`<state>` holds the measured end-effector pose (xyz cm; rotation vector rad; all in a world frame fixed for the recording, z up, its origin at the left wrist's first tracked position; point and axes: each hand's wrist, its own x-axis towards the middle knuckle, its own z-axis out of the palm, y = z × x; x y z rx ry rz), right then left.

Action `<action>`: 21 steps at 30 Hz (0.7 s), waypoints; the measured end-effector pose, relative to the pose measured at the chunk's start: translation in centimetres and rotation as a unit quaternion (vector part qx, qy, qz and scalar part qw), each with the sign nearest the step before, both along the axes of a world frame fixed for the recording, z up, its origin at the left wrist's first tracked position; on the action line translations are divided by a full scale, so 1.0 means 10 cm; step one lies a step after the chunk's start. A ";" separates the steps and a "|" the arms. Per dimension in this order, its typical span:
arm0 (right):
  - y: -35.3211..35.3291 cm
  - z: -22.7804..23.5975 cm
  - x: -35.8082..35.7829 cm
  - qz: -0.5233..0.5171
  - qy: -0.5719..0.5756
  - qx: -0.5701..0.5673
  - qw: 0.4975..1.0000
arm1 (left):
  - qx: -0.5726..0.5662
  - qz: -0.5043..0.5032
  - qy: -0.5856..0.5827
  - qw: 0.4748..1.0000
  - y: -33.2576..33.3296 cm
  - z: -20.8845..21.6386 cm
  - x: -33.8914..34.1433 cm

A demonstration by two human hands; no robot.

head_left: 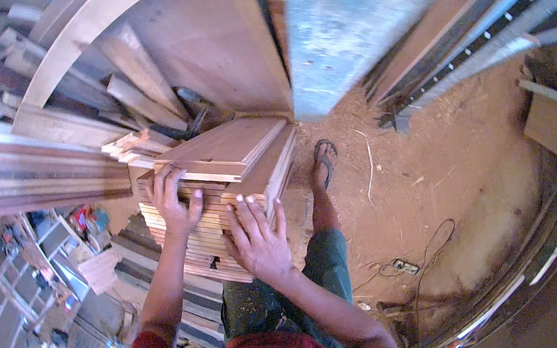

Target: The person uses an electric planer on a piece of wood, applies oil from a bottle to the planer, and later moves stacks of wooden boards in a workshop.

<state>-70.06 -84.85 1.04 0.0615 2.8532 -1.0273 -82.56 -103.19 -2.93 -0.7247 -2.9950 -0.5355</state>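
A tall stack of thin wooden panels [207, 232] stands right before me, its pale edges facing my body. On top, an upper wooden panel [217, 146] lies askew toward the left. My left hand [173, 205] is at that panel's near left edge, fingers bent over the edge and thumb lower down against the stack. My right hand [260, 244] is open, fingers spread and laid along the panel edges at the stack's right side. Whatever lies under its palm is hidden.
Long planks [39, 169] lie at the left. A large brown board [219, 41] leans behind the stack, beside a blue-painted slab [347, 39]. Sandy floor [403, 172] extends to the right, with a cable and socket block [404, 266]. My sandalled foot [325, 161] stands there.
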 end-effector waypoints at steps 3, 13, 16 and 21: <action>0.22 0.03 -0.09 -0.036 0.029 -0.087 0.995 | 0.018 -0.024 -0.008 1.000 0.09 0.06 -0.06; 0.42 0.03 -0.13 0.041 0.103 0.021 0.994 | -0.024 -0.054 0.041 0.997 0.19 0.08 -0.20; 0.45 0.09 -0.19 0.021 0.119 0.048 0.992 | 0.018 -0.070 -0.010 0.997 0.41 0.25 -0.33; 0.53 0.00 -0.76 -0.068 0.152 0.083 0.982 | 0.006 -0.089 0.000 0.996 0.58 0.11 -0.92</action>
